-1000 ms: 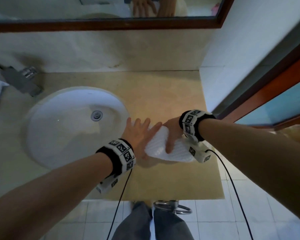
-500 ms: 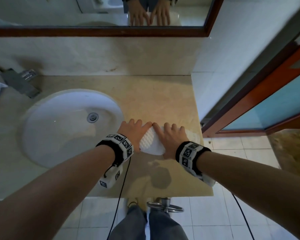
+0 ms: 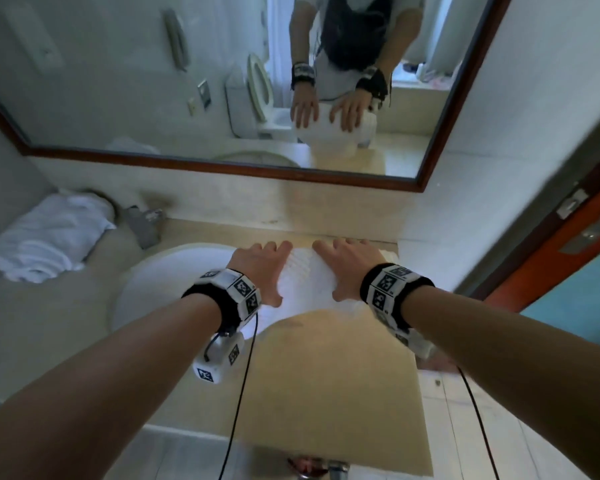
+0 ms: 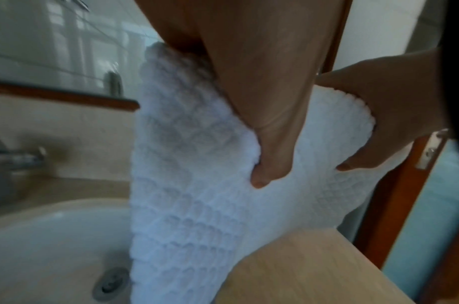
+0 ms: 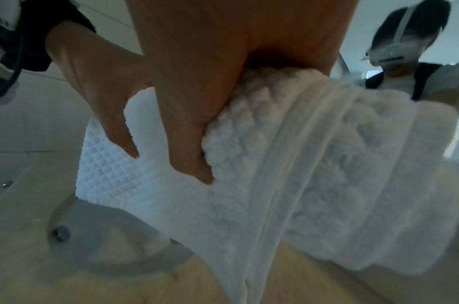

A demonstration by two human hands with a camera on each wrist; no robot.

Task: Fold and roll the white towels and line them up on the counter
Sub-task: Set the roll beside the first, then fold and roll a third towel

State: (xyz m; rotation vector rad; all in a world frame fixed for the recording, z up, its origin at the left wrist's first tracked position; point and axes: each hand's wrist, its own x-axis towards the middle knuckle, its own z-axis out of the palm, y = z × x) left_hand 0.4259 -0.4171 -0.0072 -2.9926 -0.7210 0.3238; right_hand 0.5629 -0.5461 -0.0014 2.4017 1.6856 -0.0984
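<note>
A rolled white waffle-weave towel point(image 3: 307, 284) is at the back of the beige counter point(image 3: 329, 382), just right of the sink rim. My left hand point(image 3: 262, 268) grips its left part and my right hand point(image 3: 349, 268) its right part, fingers over the top. In the left wrist view my thumb presses into the towel point(image 4: 197, 205), with the right hand point(image 4: 394, 127) beside it. The right wrist view shows the towel's point(image 5: 327, 185) layered end and the left hand point(image 5: 98, 98). Whether the roll rests on the counter I cannot tell.
A loose pile of white towels point(image 3: 49, 240) lies at the counter's far left, past the faucet point(image 3: 142, 225). The white sink point(image 3: 167, 289) fills the left half. A framed mirror point(image 3: 136, 81) hangs on the back wall. A white wall and an orange door frame point(image 3: 548, 268) close the right side.
Both hands have carried the towel roll from the counter's near middle back toward the wall. The head view has tilted up and shows much more of the mirror.
</note>
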